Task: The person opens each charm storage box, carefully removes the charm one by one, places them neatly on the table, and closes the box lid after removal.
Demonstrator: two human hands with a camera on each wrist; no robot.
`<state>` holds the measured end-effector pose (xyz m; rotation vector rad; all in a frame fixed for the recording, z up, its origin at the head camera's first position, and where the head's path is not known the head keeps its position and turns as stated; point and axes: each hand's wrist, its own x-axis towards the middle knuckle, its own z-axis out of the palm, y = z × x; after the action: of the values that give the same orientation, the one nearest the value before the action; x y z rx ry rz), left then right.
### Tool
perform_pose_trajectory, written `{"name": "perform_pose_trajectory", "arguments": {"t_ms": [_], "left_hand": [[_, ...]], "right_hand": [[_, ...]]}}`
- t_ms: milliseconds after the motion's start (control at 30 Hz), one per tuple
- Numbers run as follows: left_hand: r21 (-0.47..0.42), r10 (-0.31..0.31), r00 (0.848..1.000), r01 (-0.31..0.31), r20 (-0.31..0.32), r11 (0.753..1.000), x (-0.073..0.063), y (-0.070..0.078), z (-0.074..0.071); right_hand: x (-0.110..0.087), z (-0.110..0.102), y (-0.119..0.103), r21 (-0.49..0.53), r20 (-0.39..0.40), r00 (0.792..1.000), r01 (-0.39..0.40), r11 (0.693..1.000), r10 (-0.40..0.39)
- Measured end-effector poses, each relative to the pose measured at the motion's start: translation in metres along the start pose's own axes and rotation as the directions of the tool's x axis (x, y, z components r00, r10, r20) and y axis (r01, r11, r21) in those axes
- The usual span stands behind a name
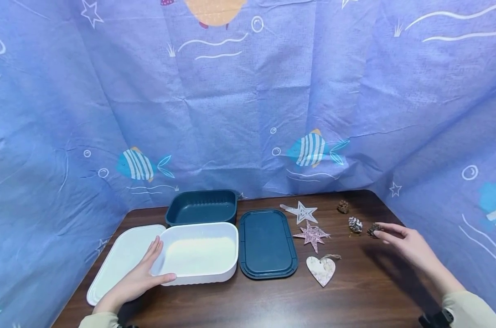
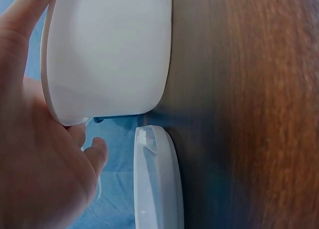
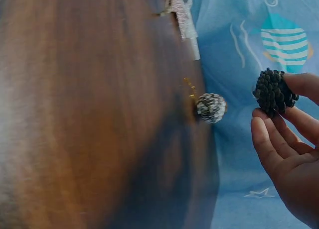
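At the right side of the table, my right hand (image 1: 408, 246) pinches a dark brown pine cone (image 3: 272, 92) between thumb and fingers, raised above the wood in the right wrist view. A white-tipped pine cone (image 1: 355, 225) with a gold loop lies just left of it, and a smaller brown pine cone (image 1: 343, 207) sits farther back. My left hand (image 1: 139, 275) rests against the left end of a white rectangular container (image 1: 198, 277), thumb at the near rim and fingers spread along the side. The container's inside shows nothing in it.
A white lid (image 1: 121, 259) lies left of the container. Behind stands a dark teal container (image 1: 201, 207), with its teal lid (image 1: 268, 243) to the right. A silver star (image 1: 301, 212), a pink glitter star (image 1: 312, 236) and a heart ornament (image 1: 322, 270) lie mid-table. A blue curtain (image 1: 248, 114) hangs behind.
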<state>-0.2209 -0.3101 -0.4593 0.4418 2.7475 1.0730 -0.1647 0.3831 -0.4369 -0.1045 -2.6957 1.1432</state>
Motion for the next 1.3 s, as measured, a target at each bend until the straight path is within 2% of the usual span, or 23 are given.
{"name": "perform_pose_trajectory", "arguments": {"t_ms": [100, 333, 467, 633, 833, 1067, 1300], "left_hand": [[0.001, -0.011, 1.0, 0.011, 0.003, 1.0, -0.001, 0.001, 0.0], [-0.007, 0.008, 1.0, -0.008, 0.003, 1.0, -0.002, 0.002, 0.0], [-0.014, 0.015, 1.0, -0.015, 0.004, 1.0, -0.002, 0.001, 0.001], [-0.018, 0.02, 1.0, -0.02, 0.004, 1.0, -0.001, 0.0, 0.0], [-0.009, 0.021, 1.0, -0.021, 0.005, 1.0, -0.002, 0.001, 0.0], [-0.017, 0.002, 1.0, -0.002, 0.013, 1.0, -0.002, 0.0, 0.0], [-0.007, 0.0, 1.0, 0.0, 0.013, 1.0, -0.002, -0.001, 0.001]], "right_hand": [[-0.002, 0.005, 0.006, 0.036, 0.05, 0.998, -0.033, 0.999, 0.032], [-0.006, 0.012, 0.022, -0.044, 0.108, 0.993, -0.047, 0.998, 0.052], [-0.011, 0.013, 0.027, -0.01, 0.152, 0.986, -0.073, 0.997, 0.073], [-0.015, 0.015, 0.029, 0.065, 0.202, 0.978, -0.069, 0.995, 0.055], [-0.017, 0.019, 0.031, 0.062, 0.22, 0.975, -0.057, 0.996, 0.042], [-0.016, 0.016, 0.033, 0.019, 0.266, 0.961, -0.081, 0.997, 0.073], [-0.018, 0.014, 0.032, 0.013, 0.246, 0.967, -0.066, 0.998, 0.061]]}}
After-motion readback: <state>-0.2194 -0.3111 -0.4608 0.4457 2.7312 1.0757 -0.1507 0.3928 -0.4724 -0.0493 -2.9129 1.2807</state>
